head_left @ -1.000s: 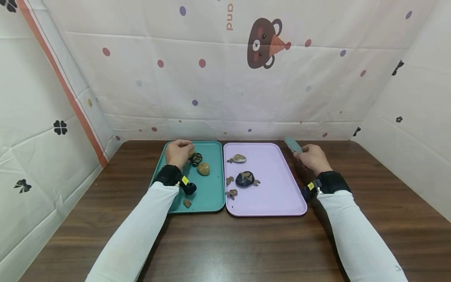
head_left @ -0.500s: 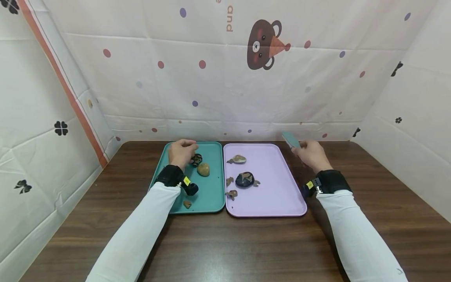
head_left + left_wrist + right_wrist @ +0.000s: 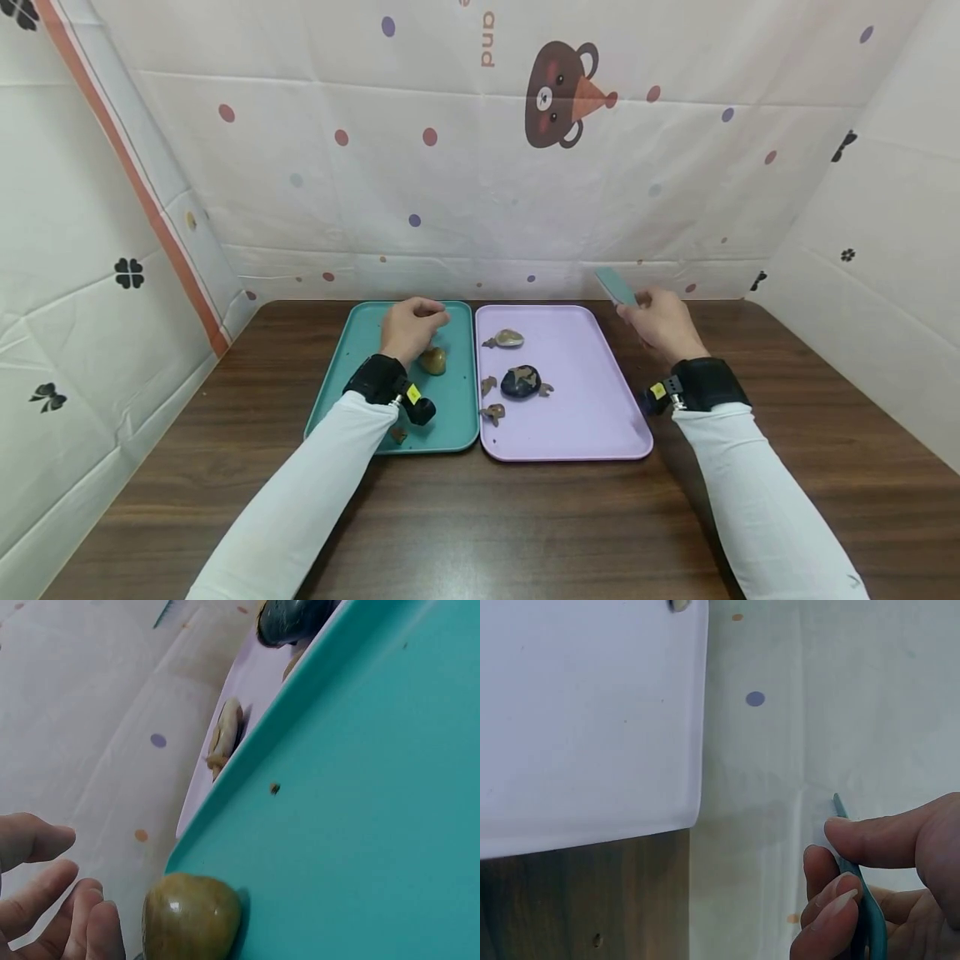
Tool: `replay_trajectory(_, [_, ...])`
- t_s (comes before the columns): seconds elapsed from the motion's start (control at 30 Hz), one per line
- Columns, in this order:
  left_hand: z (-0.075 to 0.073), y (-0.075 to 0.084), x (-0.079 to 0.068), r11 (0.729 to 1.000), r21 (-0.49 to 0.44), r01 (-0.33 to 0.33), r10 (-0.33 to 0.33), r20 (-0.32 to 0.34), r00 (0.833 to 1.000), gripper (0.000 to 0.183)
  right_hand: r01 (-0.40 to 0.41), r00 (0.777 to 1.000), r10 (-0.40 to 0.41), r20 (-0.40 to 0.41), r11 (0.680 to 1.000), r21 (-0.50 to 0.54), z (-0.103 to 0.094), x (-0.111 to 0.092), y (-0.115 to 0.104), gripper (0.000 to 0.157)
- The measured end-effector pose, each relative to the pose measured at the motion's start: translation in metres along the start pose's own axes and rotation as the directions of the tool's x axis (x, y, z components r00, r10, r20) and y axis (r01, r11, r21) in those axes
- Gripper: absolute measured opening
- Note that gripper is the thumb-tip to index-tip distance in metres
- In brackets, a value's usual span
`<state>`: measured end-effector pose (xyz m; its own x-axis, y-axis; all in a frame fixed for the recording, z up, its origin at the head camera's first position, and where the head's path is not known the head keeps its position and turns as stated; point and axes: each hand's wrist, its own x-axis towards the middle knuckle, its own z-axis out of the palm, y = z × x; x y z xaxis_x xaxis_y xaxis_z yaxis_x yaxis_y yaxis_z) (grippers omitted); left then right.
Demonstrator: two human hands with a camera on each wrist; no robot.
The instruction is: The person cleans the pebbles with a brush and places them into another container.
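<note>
My left hand (image 3: 411, 331) is over the teal tray (image 3: 360, 333). In the left wrist view its thumb and curved fingers stand apart, with nothing showing between them. Right by it lies a glossy yellow-brown stone (image 3: 191, 919); a brown fragment (image 3: 398, 434) lies near the tray's front, partly covered by the wrist camera. The dark banded stone is hidden behind my left hand. Above the table, right of the lilac tray (image 3: 577, 375), my right hand (image 3: 663, 321) pinches a thin teal brush (image 3: 616, 286) between thumb and fingers. Its flat end points up and left.
On the lilac tray rest a dark patterned stone (image 3: 521, 381), a pale glossy stone (image 3: 508, 337) with a brown end, and small brown pieces (image 3: 493, 412). Both trays stand side by side on a wooden table (image 3: 525, 525), against a patterned cloth wall (image 3: 315, 167).
My left hand has moved right across the teal tray, from beside the banded stone to over it. My right hand has shifted slightly up and left with the brush.
</note>
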<state>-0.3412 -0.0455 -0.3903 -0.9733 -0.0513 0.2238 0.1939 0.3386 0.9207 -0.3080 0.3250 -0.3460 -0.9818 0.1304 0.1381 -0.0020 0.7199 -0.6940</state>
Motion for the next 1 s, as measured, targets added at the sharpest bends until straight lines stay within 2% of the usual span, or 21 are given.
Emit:
replay_trajectory(0.2, [0.006,0.004,-0.004,1.000,0.001,-0.013,0.013,0.029,0.999,0.026,0.051,0.998,-0.052,-0.036,0.998,-0.033,-0.003,-0.002,-0.008,0.056])
replay_trajectory(0.4, [0.011,0.008,-0.006,0.996,0.061,-0.058,0.053,0.077,0.996,0.027,0.066,0.996,-0.069,-0.051,0.996,-0.062,-0.004,-0.004,-0.015,0.058])
replay_trajectory(0.6, [0.018,0.013,-0.011,0.992,0.080,-0.101,0.088,0.154,0.984,0.032,0.086,0.995,-0.089,-0.052,0.994,-0.061,-0.005,-0.005,-0.020,0.060])
replay_trajectory(0.8, [0.026,0.016,-0.012,0.978,0.142,-0.155,0.131,0.165,0.978,0.028,0.107,0.992,-0.111,-0.060,0.992,-0.071,-0.006,-0.008,-0.025,0.059])
replay_trajectory(1.0, [0.033,0.019,-0.016,0.962,0.166,-0.215,0.180,0.201,0.963,0.032,0.141,0.987,-0.147,-0.071,0.987,-0.076,-0.006,-0.010,-0.031,0.054])
